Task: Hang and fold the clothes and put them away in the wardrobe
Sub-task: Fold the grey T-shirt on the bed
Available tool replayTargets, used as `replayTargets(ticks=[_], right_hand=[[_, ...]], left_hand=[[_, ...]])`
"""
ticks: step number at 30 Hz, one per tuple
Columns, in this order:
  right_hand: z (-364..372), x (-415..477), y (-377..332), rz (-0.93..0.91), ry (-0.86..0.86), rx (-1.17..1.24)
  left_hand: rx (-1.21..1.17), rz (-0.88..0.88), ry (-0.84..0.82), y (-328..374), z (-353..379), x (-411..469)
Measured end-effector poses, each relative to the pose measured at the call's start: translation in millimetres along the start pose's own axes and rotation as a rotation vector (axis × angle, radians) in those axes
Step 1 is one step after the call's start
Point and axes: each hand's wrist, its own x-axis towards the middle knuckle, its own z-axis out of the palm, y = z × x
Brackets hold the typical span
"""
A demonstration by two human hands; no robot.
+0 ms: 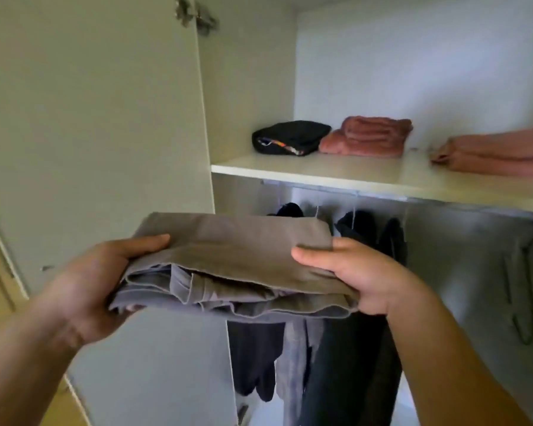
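A folded grey-brown garment (228, 259) is held flat in front of the open wardrobe, below the level of the white shelf (336, 176). My left hand (96, 275) grips its left edge, thumb on top and fingers underneath. My right hand (351, 272) grips its right edge the same way. On the shelf lie a folded black garment (290, 138), a folded pink towel stack (366, 136) and another pink folded piece (496, 155) at the right.
Dark clothes (351, 333) hang from the rail under the shelf, with an empty hanger (520, 287) at the right. The wardrobe door (90, 118) stands open on the left. Bare shelf surface shows along the front, between the stacks.
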Motion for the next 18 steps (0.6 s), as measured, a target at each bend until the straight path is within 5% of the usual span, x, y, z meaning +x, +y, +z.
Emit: replayTargets(ticks=[9, 18], right_hand=[[-104.5, -37.6, -87.2, -0.256, 0.304, -0.023], [-199.7, -53.7, -139.8, -0.017, 0.657, -0.063]], left_hand=[[0.077, 0.133, -0.394, 104.0, 129.1, 80.9], [0.109, 0.045, -0.660, 118.6, 238.8, 155.5]])
